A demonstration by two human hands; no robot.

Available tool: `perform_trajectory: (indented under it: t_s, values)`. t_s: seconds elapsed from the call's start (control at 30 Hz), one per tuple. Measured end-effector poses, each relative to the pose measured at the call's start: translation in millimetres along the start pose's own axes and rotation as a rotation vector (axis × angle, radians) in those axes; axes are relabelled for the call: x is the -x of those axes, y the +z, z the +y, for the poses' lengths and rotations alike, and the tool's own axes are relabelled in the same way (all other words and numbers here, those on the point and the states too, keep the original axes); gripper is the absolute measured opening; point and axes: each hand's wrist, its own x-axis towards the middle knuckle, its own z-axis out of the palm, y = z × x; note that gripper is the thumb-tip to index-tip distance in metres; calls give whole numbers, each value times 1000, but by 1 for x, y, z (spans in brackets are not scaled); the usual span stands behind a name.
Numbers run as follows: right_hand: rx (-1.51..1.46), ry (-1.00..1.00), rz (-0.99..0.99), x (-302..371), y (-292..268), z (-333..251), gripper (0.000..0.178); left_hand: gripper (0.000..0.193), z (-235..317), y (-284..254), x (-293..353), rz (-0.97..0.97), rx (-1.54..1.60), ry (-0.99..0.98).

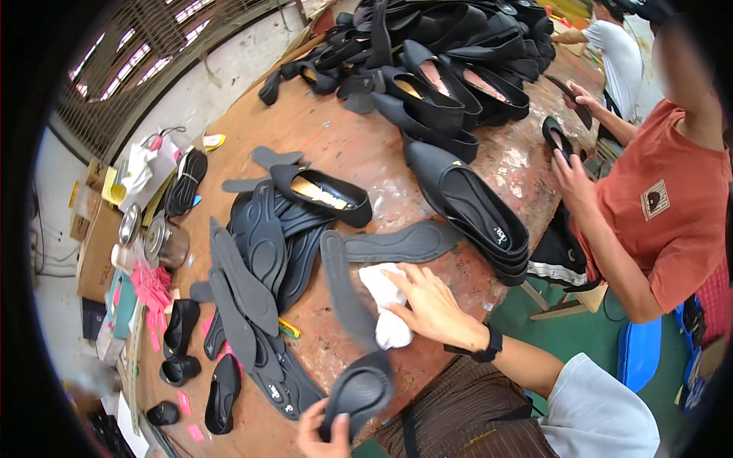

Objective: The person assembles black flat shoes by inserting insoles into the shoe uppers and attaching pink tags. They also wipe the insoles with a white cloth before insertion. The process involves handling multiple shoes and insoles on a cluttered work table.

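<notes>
My left hand (324,429) grips one end of a black insole (357,393) at the table's near edge, thumb on its top face. A dark grey strip (340,282) runs up from it; blur hides whether both are one piece. My right hand (433,307), a black band on its wrist, is closed on a bunched white cloth (388,294) resting on the table. Beyond the cloth lies another grey insole (405,242). A heap of black insoles (259,252) spreads to the left, with a black pointed flat shoe (321,195) at its far end.
Nested black flats (477,202) stand at the right edge, before a large shoe pile (458,46). Loose shoes (223,393), a yellow cutter (289,328) and a glass jar (166,242) are leftward. A co-worker in an orange shirt (649,198) handles a shoe at right.
</notes>
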Motion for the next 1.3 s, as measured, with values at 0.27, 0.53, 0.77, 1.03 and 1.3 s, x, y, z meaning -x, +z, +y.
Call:
perform_trajectory:
  t_s: [0.27, 0.53, 0.77, 1.03, 1.3]
  values:
    - [398, 89, 609, 54, -78, 63, 76, 17, 63, -19, -108, 523, 95, 592]
    - [73, 123, 509, 58, -71, 136, 87, 15, 132, 33, -139, 282, 585, 927]
    - [-145, 151, 480, 60, -110, 124, 49, 75, 69, 33, -201, 329, -342, 648]
    - [-176, -34, 325, 85, -95, -4, 70, 82, -49, -134, -176, 811, -1116, 145]
    - [-263, -259, -12, 113, 48, -76, 60, 89, -83, -214, -148, 298, -1185, 87]
